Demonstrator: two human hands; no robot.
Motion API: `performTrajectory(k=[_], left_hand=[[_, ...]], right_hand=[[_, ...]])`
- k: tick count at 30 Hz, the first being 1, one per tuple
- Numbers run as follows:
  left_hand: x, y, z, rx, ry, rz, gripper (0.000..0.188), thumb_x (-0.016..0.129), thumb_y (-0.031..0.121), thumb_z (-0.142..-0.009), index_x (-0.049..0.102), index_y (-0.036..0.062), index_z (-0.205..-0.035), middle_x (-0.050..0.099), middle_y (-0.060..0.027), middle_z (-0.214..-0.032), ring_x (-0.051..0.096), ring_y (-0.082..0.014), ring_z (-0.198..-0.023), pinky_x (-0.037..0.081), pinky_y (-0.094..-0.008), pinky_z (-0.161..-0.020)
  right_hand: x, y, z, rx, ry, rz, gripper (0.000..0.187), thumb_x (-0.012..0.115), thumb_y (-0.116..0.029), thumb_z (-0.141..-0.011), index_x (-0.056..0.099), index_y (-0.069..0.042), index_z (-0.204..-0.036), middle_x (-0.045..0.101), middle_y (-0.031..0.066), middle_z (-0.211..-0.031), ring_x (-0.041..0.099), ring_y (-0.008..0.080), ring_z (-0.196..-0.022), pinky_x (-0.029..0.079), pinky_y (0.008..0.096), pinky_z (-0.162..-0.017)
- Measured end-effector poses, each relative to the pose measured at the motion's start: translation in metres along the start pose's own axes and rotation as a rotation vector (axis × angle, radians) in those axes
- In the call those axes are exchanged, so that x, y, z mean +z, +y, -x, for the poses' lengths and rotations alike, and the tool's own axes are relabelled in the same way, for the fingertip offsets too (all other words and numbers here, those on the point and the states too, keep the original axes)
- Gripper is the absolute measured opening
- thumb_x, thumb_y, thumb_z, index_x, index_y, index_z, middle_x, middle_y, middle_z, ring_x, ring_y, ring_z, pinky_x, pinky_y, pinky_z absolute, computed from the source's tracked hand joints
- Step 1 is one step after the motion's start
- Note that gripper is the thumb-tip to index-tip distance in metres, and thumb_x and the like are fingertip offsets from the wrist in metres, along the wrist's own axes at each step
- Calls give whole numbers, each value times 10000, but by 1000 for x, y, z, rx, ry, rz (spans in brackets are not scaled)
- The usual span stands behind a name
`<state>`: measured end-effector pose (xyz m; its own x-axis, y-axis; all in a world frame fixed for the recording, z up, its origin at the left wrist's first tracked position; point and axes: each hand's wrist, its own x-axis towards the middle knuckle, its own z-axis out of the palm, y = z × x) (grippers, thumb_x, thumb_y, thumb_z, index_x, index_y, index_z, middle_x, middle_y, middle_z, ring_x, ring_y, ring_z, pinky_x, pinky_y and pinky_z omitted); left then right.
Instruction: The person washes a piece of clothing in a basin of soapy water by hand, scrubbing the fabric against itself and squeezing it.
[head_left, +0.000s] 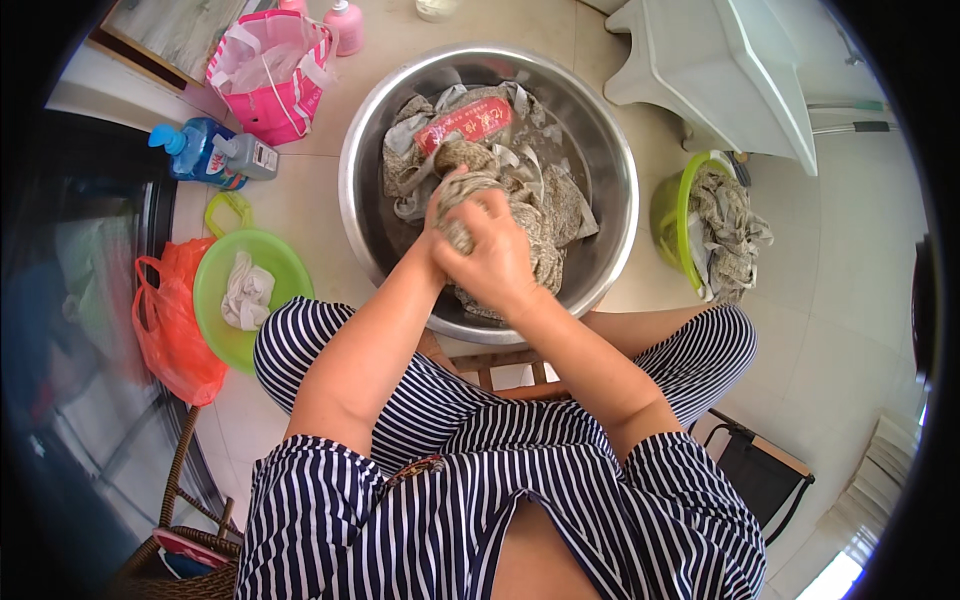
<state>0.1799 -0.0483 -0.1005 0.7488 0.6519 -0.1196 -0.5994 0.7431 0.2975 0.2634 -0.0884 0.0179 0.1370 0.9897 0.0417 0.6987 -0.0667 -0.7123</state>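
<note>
Between my legs stands a wide metal basin (607, 215). A wet, grey-brown patterned cloth (540, 262) lies bunched in it, with paler grey cloth edges and some water along the far right side. My left hand (436, 235) is closed around a gathered part of the cloth; its fingers are mostly hidden. Against it my right hand (490, 250) presses on the same bunch, its fingers bent over the fabric and slightly blurred. A red rectangular piece with pale print (465, 124) rests on the cloth just beyond my hands.
At left, a light green basin (212, 300) holds a white cloth (246, 292), beside a red plastic bag (170, 325). Blue and grey pump bottles (212, 152) and a pink bag (272, 110) stand farther off. At right are a green tub (676, 215) of patterned cloth and a white plastic stand (710, 75).
</note>
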Motion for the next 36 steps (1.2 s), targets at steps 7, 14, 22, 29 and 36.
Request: performTrajectory(k=[7, 14, 22, 29, 36], left_hand=[[64, -6, -31, -114, 647, -63, 293, 543, 337, -960, 644, 73, -1038, 713, -76, -949, 696, -209, -853, 577, -379, -755], [53, 18, -10, 50, 539, -263, 428, 456, 409, -1013, 613, 76, -1231, 673, -65, -1164, 654, -218, -1036, 533, -391, -905], [59, 96, -3, 173, 786, -560, 457, 621, 265, -942, 528, 65, -1342, 579, -140, -1343, 582, -262, -1195, 445, -417, -1033], [74, 73, -4, 145, 706, -1697, 667, 692, 379, -869, 500, -16, -1372, 487, -253, -1412, 465, -390, -1322, 374, -422, -1104], [32, 30, -4, -432, 447, -1867, 960, 738, 482, -806, 267, 119, -1560, 233, -268, -1588, 290, -405, -1458, 282, -444, -1180]], right_hand=[[-11, 76, -55, 455, 296, 9, 462, 653, -367, -846, 640, 31, -1082, 599, 283, -1142, 629, 445, -1009, 512, 477, -879], [10, 12, 6, -117, 153, 0, 421, 785, -236, -756, 565, -75, -1078, 569, 205, -1049, 631, 417, -891, 534, 461, -764], [-51, 142, -25, 490, 232, -133, 638, 597, -449, -947, 509, 64, -1314, 626, 265, -1203, 616, 354, -1124, 461, 433, -975], [-9, 140, 87, 549, -62, 162, 786, 749, -487, -802, 507, 68, -1303, 532, 317, -1280, 552, 418, -1170, 439, 443, -1013], [-4, 45, 93, 1, -505, -129, 254, 696, -131, -812, 610, -64, -1041, 688, 124, -911, 670, 258, -871, 534, 424, -726]])
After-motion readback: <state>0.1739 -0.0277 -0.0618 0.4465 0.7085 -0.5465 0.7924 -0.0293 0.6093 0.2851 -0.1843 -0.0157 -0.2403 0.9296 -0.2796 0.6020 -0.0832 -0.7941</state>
